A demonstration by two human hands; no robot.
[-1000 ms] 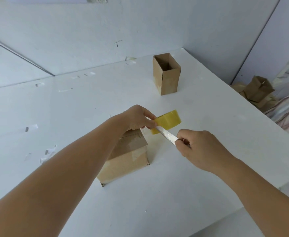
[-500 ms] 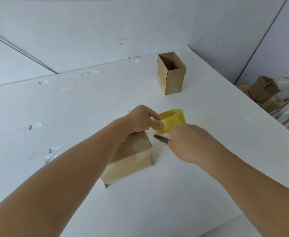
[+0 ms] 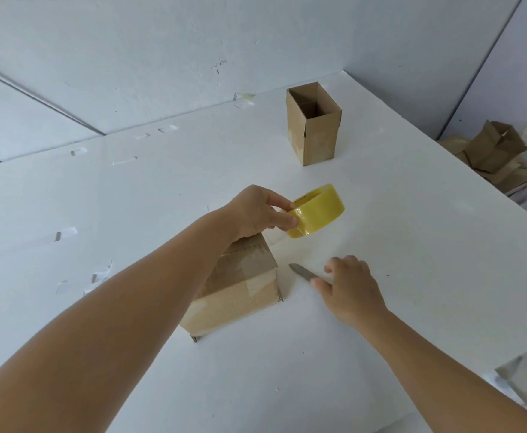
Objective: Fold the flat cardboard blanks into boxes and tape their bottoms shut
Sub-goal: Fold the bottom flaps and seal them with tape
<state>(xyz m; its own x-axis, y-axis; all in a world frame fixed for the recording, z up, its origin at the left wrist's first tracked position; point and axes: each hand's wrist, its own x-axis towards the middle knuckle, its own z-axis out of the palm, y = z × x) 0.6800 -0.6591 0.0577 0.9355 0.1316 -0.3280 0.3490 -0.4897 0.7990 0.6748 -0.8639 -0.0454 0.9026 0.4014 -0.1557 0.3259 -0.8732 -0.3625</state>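
Tape roll [image 3: 317,214], pinched by left hand [image 3: 256,214], is now cut free; right hand [image 3: 351,292], fingers relaxed, has lowered the knife [image 3: 302,271] beside the taped box [image 3: 240,289].

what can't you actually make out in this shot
Head view only:
- Near taped brown cardboard box: its left part is hidden by the left forearm.
- Grey knife blade: its handle is under the right hand.
- Brown cardboard pile beyond the white table: too small to count.

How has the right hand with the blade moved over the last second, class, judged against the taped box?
Yes. The right hand has dropped from beside the tape roll to the table, lying with the blade right of the taped box.
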